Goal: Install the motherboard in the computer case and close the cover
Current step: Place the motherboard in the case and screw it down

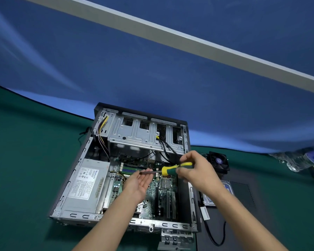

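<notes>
The open computer case point(76, 178) lies on its side on the green table, with the green motherboard point(158, 189) inside it beside the grey power supply point(85, 185). My right hand point(196, 171) grips the yellow-and-green handle of a screwdriver point(172, 168) held level above the board, its dark shaft pointing left. My left hand point(138, 185) is palm up under the shaft, and its straight fingertips touch the shaft near the tip. Both hands hover over the board's middle. The case cover point(243, 205), a dark panel, lies flat to the right of the case.
A black fan point(218, 163) sits right of the case, with a hard drive point(210, 200) and a black cable on the dark panel. Plastic water bottles point(304, 160) lie at the far right. A metal drive cage point(145, 134) spans the case's far end. A blue wall stands behind.
</notes>
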